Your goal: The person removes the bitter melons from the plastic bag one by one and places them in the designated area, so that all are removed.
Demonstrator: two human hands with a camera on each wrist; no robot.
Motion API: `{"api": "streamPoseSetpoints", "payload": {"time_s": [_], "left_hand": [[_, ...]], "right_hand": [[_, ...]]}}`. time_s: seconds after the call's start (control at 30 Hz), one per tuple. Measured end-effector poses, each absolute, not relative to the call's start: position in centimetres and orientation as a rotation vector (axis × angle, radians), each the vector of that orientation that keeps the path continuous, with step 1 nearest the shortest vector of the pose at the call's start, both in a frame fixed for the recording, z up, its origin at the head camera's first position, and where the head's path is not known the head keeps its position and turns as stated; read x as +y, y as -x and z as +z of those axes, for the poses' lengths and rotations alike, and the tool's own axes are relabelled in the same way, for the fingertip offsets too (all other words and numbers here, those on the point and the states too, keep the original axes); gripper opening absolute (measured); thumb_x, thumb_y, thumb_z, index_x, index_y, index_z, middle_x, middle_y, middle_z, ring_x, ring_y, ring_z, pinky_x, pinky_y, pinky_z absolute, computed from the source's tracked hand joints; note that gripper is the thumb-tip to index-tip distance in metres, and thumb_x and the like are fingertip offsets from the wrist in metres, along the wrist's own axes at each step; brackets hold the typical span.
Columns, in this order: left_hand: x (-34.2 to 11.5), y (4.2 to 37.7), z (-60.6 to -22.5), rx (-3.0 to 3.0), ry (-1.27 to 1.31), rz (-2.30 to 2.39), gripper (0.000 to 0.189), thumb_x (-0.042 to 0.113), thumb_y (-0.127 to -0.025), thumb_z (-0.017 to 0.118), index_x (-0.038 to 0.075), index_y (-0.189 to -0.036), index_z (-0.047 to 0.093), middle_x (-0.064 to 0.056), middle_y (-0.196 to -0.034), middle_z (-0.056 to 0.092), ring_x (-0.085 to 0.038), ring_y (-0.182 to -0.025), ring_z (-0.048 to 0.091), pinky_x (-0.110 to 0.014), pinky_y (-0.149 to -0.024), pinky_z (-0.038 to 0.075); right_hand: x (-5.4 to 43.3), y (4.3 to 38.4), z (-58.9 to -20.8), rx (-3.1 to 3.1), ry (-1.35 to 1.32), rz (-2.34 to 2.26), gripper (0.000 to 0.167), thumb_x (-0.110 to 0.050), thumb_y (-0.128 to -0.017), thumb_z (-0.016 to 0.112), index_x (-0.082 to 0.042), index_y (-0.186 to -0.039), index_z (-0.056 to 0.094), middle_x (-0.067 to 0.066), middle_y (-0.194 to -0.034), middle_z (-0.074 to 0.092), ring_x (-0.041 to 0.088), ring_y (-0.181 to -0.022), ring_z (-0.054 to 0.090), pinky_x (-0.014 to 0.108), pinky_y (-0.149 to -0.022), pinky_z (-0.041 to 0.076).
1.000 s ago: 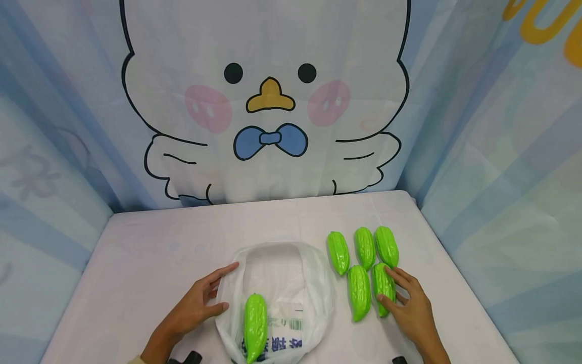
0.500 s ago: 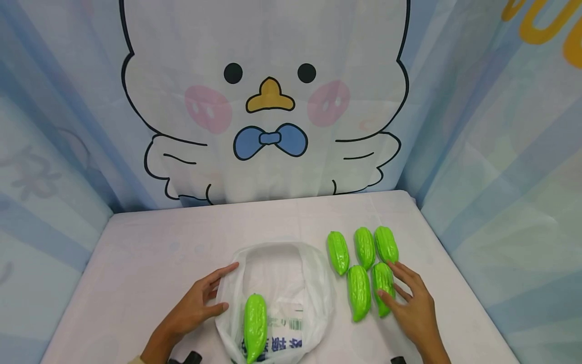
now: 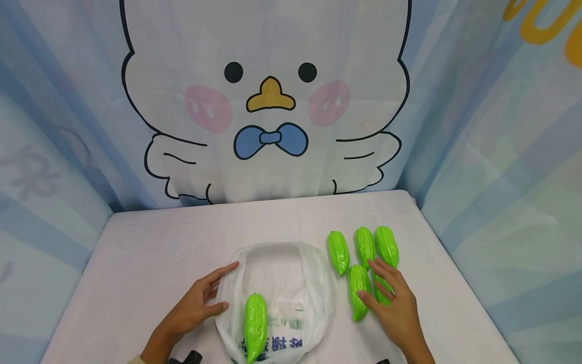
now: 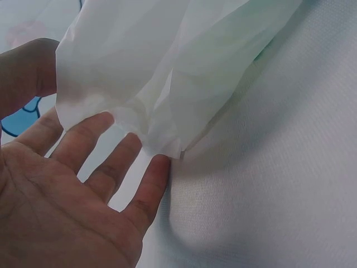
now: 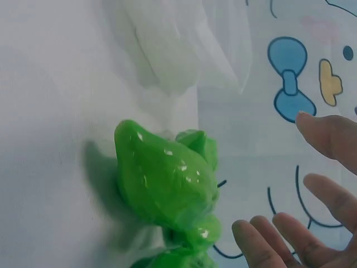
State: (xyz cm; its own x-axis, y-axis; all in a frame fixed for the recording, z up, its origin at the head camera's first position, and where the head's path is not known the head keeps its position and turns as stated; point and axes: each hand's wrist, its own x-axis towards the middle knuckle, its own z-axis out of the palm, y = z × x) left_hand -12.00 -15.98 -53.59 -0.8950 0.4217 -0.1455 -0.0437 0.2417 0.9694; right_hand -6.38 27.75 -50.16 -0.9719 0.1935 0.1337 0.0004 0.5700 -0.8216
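A white plastic bag (image 3: 318, 283) lies spread with its mouth wide on the table, one light-green bitter melon (image 3: 255, 323) inside it over the blue print. My left hand (image 3: 195, 303) rests against the bag's left side, fingers extended; the left wrist view shows the fingertips touching the thin plastic (image 4: 139, 67). Over the front pair of bitter melons right of the bag hovers my right hand (image 3: 395, 308), fingers spread and nothing gripped. Its thumb overlaps the front left bitter melon (image 3: 358, 285); its fingers partly hide the front right one (image 3: 380, 293). The right wrist view shows a bitter melon (image 5: 162, 178) apart from the fingers.
Behind the front pair, three more bitter melons lie in a row: a left one (image 3: 338, 253), a middle one (image 3: 365, 245) and a right one (image 3: 386, 245). The white-covered table (image 3: 150, 253) is enclosed by printed curtains (image 3: 273, 177) at the back and sides.
My right hand has moved from the front right bitter melon leftward, toward the front left one, its fingers off the melon's side. The left hand, bag and bitter melons stay put.
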Motion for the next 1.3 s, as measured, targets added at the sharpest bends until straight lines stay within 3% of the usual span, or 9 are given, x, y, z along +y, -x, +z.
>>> {"api": "streamPoseSetpoints", "payload": {"time_s": [0.07, 0.13, 0.2, 0.7, 1.3], "left_hand": [[-15.9, 12.0, -53.6, 2.144, -0.353, 1.695, 0.081, 0.020, -0.092, 0.081, 0.022, -0.164, 0.043, -0.011, -0.176, 0.028, -0.050, -0.152, 0.042, -0.048, -0.108, 0.057], [-15.9, 12.0, -53.6, 2.141, -0.355, 1.697, 0.081, 0.020, -0.092, 0.081, 0.021, -0.164, 0.043, -0.011, -0.176, 0.028, -0.050, -0.152, 0.042, -0.048, -0.108, 0.057], [-15.9, 12.0, -53.6, 2.136, -0.359, 1.698, 0.081, 0.020, -0.092, 0.081, 0.021, -0.164, 0.043, -0.011, -0.176, 0.028, -0.050, -0.152, 0.042, -0.048, -0.108, 0.057], [-15.9, 12.2, -53.6, 2.131, -0.367, 1.690, 0.082, 0.020, -0.092, 0.081, 0.022, -0.164, 0.042, -0.011, -0.176, 0.026, -0.048, -0.153, 0.041, -0.049, -0.111, 0.055], [-15.8, 12.2, -53.5, 2.126, -0.346, 1.690, 0.083, 0.018, -0.090, 0.082, 0.022, -0.164, 0.043, -0.010, -0.176, 0.027, -0.047, -0.153, 0.042, -0.051, -0.112, 0.054]], "right_hand": [[27.2, 6.4, -50.1, -2.585, 0.146, 1.383, 0.075, -0.011, -0.083, 0.092, -0.021, -0.151, 0.061, 0.003, -0.161, 0.048, 0.011, -0.142, 0.050, 0.028, -0.104, 0.057], [26.7, 6.4, -50.1, -2.582, 0.135, 1.414, 0.075, -0.010, -0.083, 0.091, -0.024, -0.150, 0.061, 0.004, -0.161, 0.048, 0.023, -0.144, 0.050, 0.039, -0.107, 0.057], [26.1, 6.4, -50.1, -2.574, 0.122, 1.446, 0.075, -0.008, -0.083, 0.091, -0.025, -0.150, 0.061, 0.004, -0.161, 0.048, 0.025, -0.143, 0.051, 0.043, -0.107, 0.057], [21.0, 7.2, -50.9, -2.488, -0.010, 1.699, 0.074, -0.007, -0.081, 0.092, -0.022, -0.147, 0.064, 0.004, -0.160, 0.050, 0.028, -0.141, 0.056, 0.038, -0.107, 0.057], [15.7, 6.5, -52.1, -2.540, -0.153, 1.877, 0.076, -0.009, -0.082, 0.091, -0.039, -0.146, 0.062, 0.005, -0.160, 0.050, 0.027, -0.146, 0.054, 0.037, -0.109, 0.056]]}}
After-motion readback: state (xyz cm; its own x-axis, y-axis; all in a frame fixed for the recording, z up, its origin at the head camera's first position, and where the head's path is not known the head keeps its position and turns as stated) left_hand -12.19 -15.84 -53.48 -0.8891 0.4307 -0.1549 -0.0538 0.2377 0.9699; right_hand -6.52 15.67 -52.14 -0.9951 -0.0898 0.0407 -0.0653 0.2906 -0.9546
